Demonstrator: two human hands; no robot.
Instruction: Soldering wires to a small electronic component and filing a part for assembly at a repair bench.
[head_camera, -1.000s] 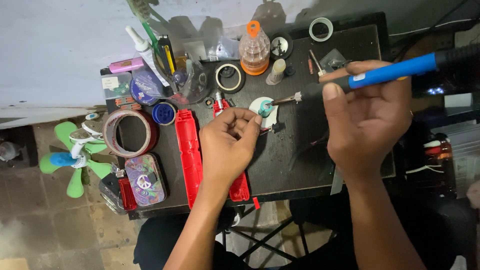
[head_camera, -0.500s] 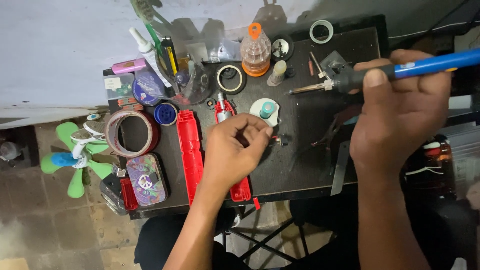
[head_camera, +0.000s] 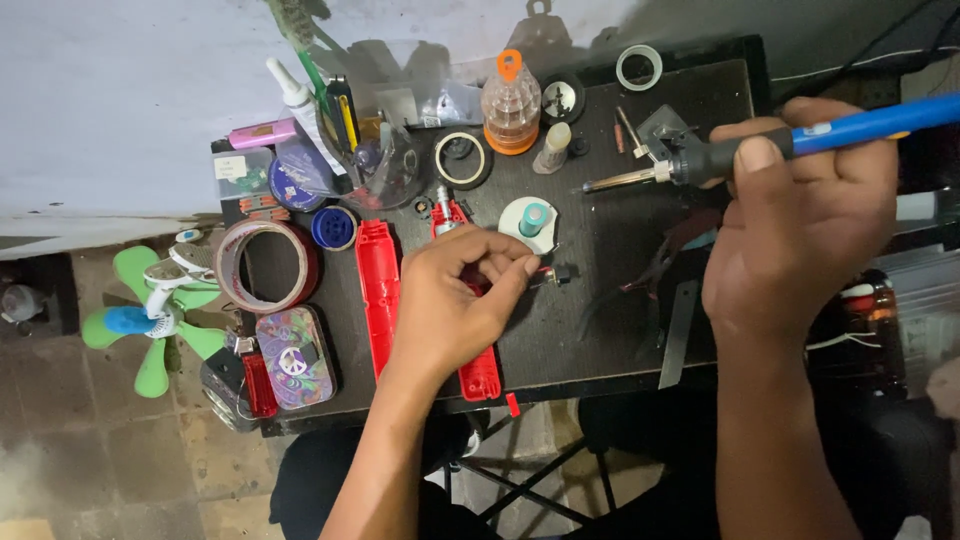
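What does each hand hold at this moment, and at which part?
The right hand grips a soldering iron around its blue-and-black handle. The left hand pinches a small dark part at one end, over the red casing.

Tape roll (head_camera: 268, 266): left side of table — wide, reddish.
Tin (head_camera: 294, 358): patterned lid, just below the tape.
Fan (head_camera: 150, 318): green blades, on floor.
Bottle (head_camera: 510, 105): clear, orange cap — table's far edge.

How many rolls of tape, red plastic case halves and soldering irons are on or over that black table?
Rolls of tape: 3, the wide roll, the black-rimmed roll, the pale roll
Red case halves: 2, one bare, one under the left hand
Soldering irons: 1, blue-handled, in the right hand
Total: 6
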